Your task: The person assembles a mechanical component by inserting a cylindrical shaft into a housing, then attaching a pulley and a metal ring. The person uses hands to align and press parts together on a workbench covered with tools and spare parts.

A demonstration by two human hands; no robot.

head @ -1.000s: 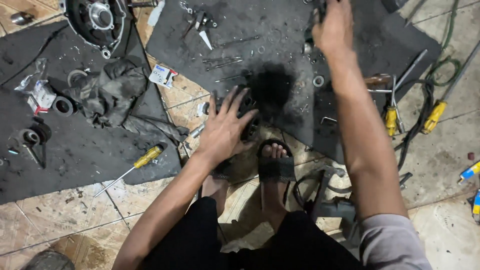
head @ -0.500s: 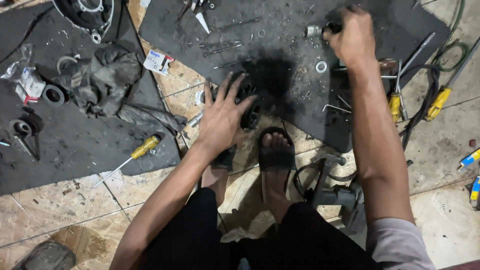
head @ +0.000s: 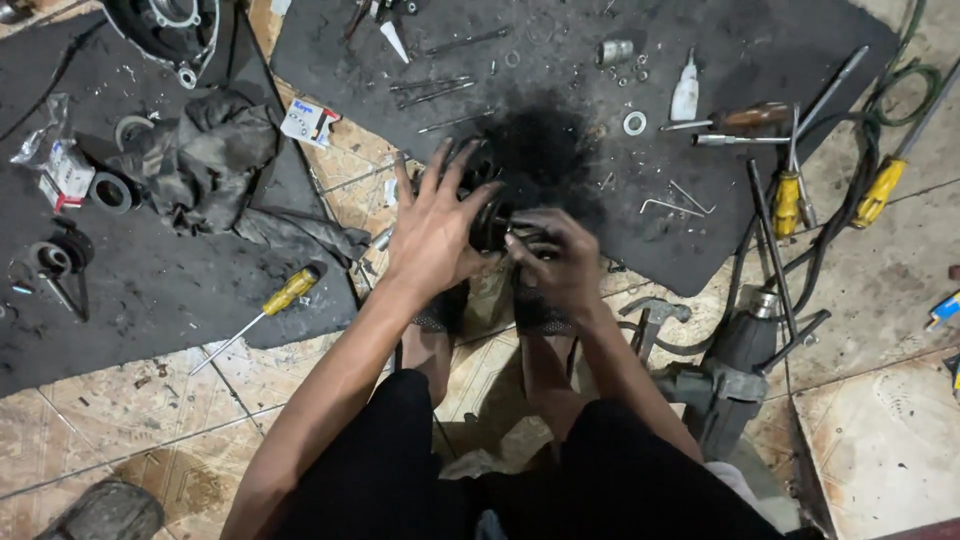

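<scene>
Black rubber matting covers much of the tiled floor where the person sits. Left hand, fingers spread and curled, cups a dark, greasy round part at the near edge of the mat, just beyond the person's feet. Right hand meets it from the other side, fingers bent and pinched against the part's face; what they pinch cannot be made out. A yellow-handled screwdriver lies on the left mat, near a crumpled dark rag. Two yellow-handled tools lie well to the right, and a grey vise stands beside the right knee.
</scene>
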